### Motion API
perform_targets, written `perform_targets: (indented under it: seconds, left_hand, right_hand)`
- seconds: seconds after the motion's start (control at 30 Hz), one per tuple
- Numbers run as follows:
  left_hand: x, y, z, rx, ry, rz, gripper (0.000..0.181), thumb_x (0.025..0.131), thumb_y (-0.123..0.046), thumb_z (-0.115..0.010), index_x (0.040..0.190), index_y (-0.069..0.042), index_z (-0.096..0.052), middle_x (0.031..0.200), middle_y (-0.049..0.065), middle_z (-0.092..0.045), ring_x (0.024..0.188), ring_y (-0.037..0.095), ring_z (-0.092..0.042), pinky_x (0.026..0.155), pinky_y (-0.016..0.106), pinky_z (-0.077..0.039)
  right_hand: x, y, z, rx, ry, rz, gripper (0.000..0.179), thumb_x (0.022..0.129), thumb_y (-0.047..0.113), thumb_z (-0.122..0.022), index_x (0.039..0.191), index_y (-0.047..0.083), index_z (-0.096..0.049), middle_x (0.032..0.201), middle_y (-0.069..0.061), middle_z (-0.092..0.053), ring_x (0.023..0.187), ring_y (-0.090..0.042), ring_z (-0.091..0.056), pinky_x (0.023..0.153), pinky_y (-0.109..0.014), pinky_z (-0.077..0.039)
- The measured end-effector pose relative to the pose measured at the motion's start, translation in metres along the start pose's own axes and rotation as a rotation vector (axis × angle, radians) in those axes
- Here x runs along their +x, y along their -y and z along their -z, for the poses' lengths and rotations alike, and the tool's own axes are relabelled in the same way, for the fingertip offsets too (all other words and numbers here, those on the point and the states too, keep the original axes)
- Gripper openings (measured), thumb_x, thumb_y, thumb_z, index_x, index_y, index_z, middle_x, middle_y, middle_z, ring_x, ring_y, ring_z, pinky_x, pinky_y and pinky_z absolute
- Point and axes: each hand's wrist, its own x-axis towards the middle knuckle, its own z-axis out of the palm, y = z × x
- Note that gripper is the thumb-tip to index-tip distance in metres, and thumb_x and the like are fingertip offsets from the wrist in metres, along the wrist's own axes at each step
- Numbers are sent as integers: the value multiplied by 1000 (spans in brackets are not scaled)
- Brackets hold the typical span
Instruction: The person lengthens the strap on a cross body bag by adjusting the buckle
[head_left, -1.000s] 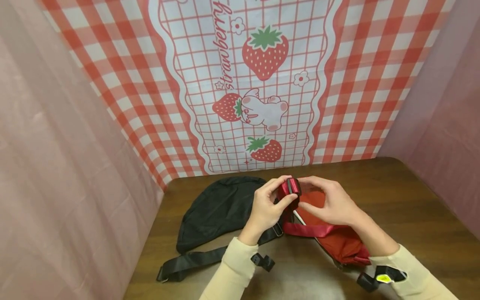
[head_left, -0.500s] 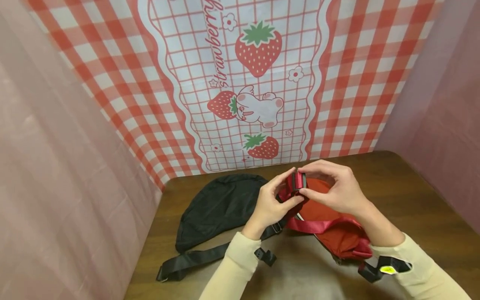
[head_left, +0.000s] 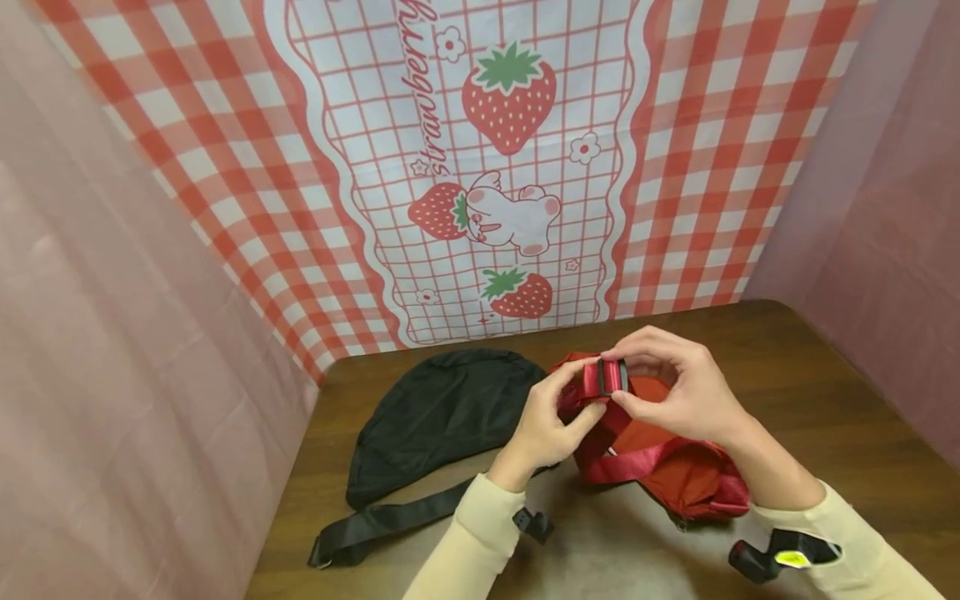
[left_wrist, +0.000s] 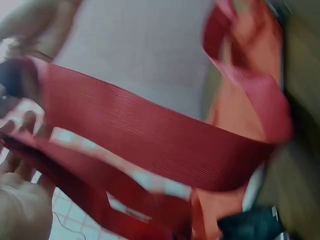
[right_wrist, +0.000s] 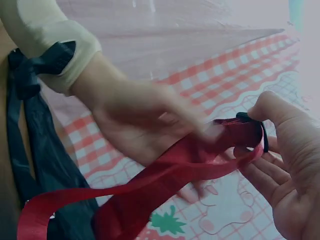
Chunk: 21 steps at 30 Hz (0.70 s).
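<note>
My right hand (head_left: 678, 387) pinches a black slide buckle (head_left: 612, 377) between thumb and fingertips, with red webbing threaded through it. Beside it my left hand (head_left: 547, 417) holds the red strap (right_wrist: 172, 172) close to the buckle; its fingers blur in the right wrist view. Looped webbing (left_wrist: 145, 130) stretches across the left wrist view and hangs down toward the red bag (head_left: 697, 483). That bag lies on the table under my right hand, partly covered by hand and strap. Both hands are raised above the tabletop.
A black half-moon bag (head_left: 442, 425) lies to the left, its black strap (head_left: 397, 521) stretched in front of it. The wooden table (head_left: 810, 400) ends at a strawberry-print cloth (head_left: 517, 208). Pink curtains (head_left: 112, 333) flank both sides.
The buckle has turned and shifted slightly right, now between my right fingertips. My right hand closed in from beside it to pinch it. My left hand moved a little right, still on the webbing.
</note>
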Motion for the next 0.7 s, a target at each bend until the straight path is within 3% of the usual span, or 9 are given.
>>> perform_targets:
  seconds: [0.1, 0.27, 0.47, 0.6, 0.7]
  left_hand:
    - [0, -5, 0, -83, -50, -12, 60, 94, 2, -77, 150, -4, -56, 128, 20, -69, 109, 22, -74, 92, 31, -66]
    - [-2, -5, 2, -13, -92, 4, 58, 87, 2, -85, 141, -5, -67, 115, 15, -71, 97, 15, -72, 79, 25, -66]
    - [-2, -7, 5, 145, -67, -21, 52, 88, -7, -87, 137, -6, -70, 112, 13, -71, 93, 13, -71, 73, 13, -61]
    - [-1, -9, 6, 210, -24, -39, 49, 87, -12, -89, 133, -7, -71, 110, 11, -72, 90, 12, -68, 71, 8, -57]
    - [0, -11, 6, 197, 12, -5, 48, 87, -14, -89, 131, -7, -72, 112, 10, -74, 92, 14, -69, 73, 8, -57]
  right_hand:
    - [-4, 1, -2, -46, 24, -80, 54, 72, -22, -84, 120, 1, -73, 114, -6, -71, 101, -9, -75, 91, -21, -63]
    - [-7, 4, -2, -140, 79, -211, 49, 79, -9, -88, 122, 10, -74, 116, -3, -75, 105, -6, -76, 94, -17, -61]
    - [-5, 10, 6, -295, 151, -338, 39, 84, 11, -92, 120, 16, -78, 114, -1, -80, 103, -1, -75, 89, -14, -60]
    - [-2, 10, 10, -284, 201, -376, 32, 84, 14, -93, 113, 15, -79, 108, -1, -81, 97, -6, -77, 81, -22, -65]
    - [-1, 8, 11, -298, 237, -363, 30, 83, 12, -93, 109, 17, -78, 106, 2, -79, 96, -7, -76, 79, -24, -66]
